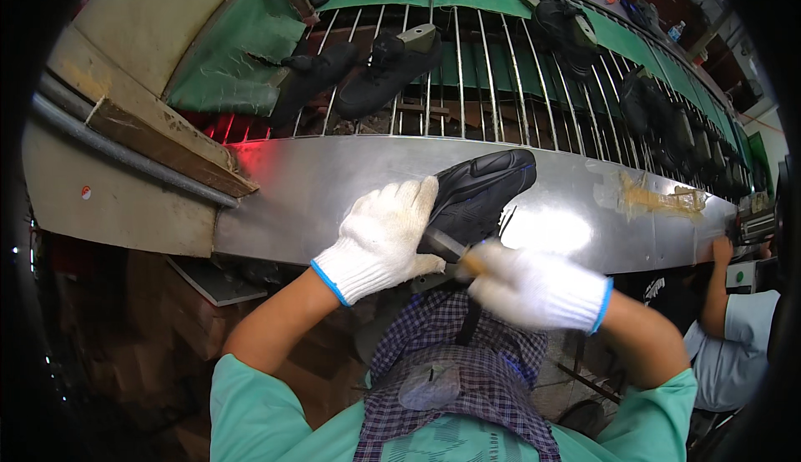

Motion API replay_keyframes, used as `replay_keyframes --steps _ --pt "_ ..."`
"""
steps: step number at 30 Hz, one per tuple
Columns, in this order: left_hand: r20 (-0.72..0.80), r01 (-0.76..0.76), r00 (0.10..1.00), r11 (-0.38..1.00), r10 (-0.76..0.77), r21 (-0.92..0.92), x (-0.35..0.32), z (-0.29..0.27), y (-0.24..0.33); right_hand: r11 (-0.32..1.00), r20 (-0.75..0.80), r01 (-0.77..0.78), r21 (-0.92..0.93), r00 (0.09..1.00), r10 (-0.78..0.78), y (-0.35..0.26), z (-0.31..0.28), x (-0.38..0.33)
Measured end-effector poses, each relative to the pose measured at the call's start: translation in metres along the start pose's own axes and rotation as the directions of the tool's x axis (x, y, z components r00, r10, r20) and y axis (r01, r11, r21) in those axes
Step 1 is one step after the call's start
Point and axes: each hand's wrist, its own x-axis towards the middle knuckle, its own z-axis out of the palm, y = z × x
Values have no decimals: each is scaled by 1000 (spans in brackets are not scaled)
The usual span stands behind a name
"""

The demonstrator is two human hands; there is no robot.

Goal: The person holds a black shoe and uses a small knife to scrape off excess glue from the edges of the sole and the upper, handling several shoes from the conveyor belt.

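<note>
Currently mid-work: left hand [384, 241], grip closed on black shoe [477, 195]; right hand [538, 287] grips blurred tool [446, 245] against it; finished extent unclear.

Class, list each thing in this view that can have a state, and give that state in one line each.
Left hand: gloved, gripping the black shoe.
Right hand: gloved, blurred, closed on a small tool; which tool, cannot tell.
Black shoe: tilted, held over the metal ledge.
Shoes on wire conveyor: lying on the rods.
Co-worker's hand: resting at the ledge's far right end.
</note>
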Motion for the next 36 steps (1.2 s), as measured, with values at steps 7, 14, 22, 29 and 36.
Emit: replay_keyframes --steps 7,14,22,29,36 --pt "-76 -35 996 999 37 31 2 8 -6 826 -335 -96 -556 935 -117 -15 47 35" --pt "-184 -96 976 987 119 133 -9 7 0 985 -146 99 -143 982 -120 30 31 23" --pt "45 7 999 956 -21 293 126 7 82 627 -761 435 646 425 490 198 62 35" --pt "-282 -307 902 945 327 114 68 -83 117 896 -929 298 328 272 250 205 76 38" --pt "-137 288 948 958 -287 -14 -16 -29 31 835 -877 344 430 379 296 161 78 46"
